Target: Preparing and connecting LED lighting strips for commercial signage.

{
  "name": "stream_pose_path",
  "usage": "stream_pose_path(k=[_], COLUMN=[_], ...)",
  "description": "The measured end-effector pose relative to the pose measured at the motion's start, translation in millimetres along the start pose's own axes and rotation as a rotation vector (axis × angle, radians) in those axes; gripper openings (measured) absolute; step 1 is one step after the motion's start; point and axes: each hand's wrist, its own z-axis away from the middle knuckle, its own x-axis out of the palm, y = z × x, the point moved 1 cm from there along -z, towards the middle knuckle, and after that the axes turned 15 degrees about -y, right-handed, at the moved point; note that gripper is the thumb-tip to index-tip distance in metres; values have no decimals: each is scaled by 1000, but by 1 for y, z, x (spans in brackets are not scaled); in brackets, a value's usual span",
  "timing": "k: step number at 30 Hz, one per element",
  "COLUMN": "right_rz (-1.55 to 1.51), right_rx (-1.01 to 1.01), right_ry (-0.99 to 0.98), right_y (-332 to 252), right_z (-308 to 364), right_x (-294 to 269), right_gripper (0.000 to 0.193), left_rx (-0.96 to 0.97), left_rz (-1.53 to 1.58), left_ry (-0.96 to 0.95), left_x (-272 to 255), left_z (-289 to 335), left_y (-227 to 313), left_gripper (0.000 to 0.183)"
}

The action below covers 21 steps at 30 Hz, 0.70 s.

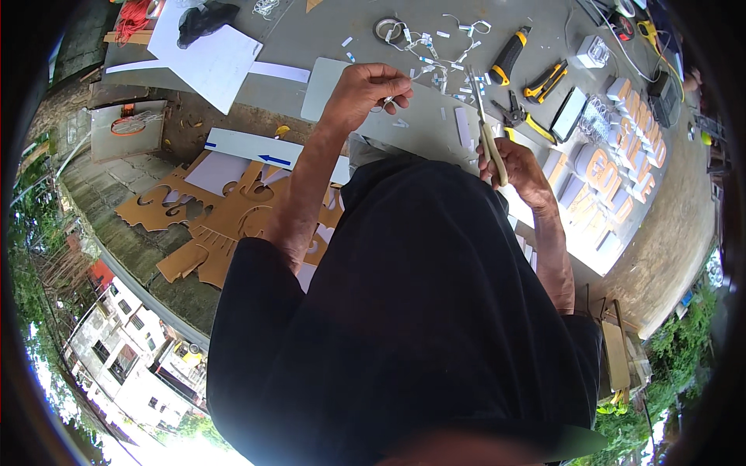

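Observation:
My left hand [368, 95] is raised over the table edge, thumb and fingers pinched on a thin wire [386, 101] that loops below the fingertips. Beyond those fingers lies a tangled string of small white LED modules [427, 59], with short white pieces scattered around it. Whether the held wire joins that string I cannot tell. In my right hand [522, 169] is a pair of scissors [489, 141] with cream handles, its blades pointing away from me toward the LED modules. How far the blades are apart is hard to make out.
Near the right hand lie pliers [536, 126], a utility knife [546, 82], a black-and-yellow cutter [510, 56] and a phone [569, 114]. Cut-out letters [610, 177] cover the right side. A tape roll [388, 30] sits far back; cut brown sheets [225, 208] lie at left.

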Motion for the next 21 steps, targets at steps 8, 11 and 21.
stream_pose_path(k=[8, 11, 21], right_rz=[73, 73, 78], right_rx=[126, 130, 138], right_ry=[-35, -16, 27], right_y=[-5, -10, -10], right_z=[-9, -18, -37], right_x=[18, 22, 28], right_gripper=[35, 36, 48], left_rx=[67, 79, 88], left_rz=[-53, -45, -2], left_ry=[-19, -20, -38], left_x=[12, 16, 25], left_z=[-1, -2, -6], left_y=[12, 10, 2], left_gripper=[23, 24, 23])
